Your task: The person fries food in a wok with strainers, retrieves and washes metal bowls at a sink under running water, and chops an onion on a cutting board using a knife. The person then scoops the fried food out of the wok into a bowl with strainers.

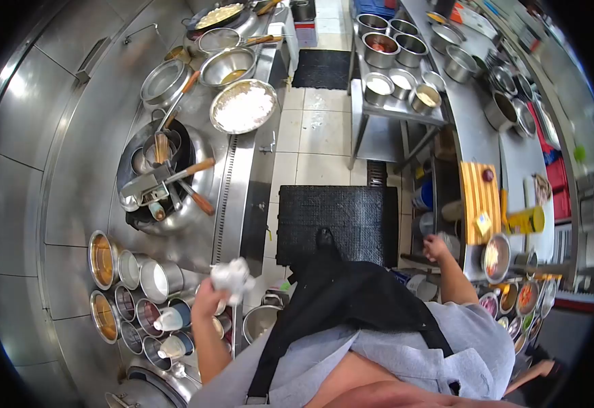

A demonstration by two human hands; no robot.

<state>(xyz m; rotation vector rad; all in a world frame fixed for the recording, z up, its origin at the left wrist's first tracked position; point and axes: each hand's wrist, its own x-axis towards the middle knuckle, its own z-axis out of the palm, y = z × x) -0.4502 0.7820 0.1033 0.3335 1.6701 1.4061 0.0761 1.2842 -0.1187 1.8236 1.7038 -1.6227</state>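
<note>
My left hand (pixel 210 299) is closed around a crumpled white cloth (pixel 233 277), held out over the front edge of the steel counter. Beside that hand stand several metal containers, among them a pot of white contents (pixel 154 280). On the other side of my body, my right hand (pixel 435 249) is curled shut near the shelf under the right counter. A pale, partly see-through shape shows by its fingers, and I cannot make out whether they hold it. Close to this hand is a striped wooden cutting board (pixel 473 204) with a red onion (pixel 488 175).
A wok (pixel 195 153) with several wooden-handled tools sits on the left range. Further along stands a bowl of white food (pixel 244 107). Several pots crowd a small steel table (pixel 405 112). A black mat (pixel 361 221) covers the floor ahead.
</note>
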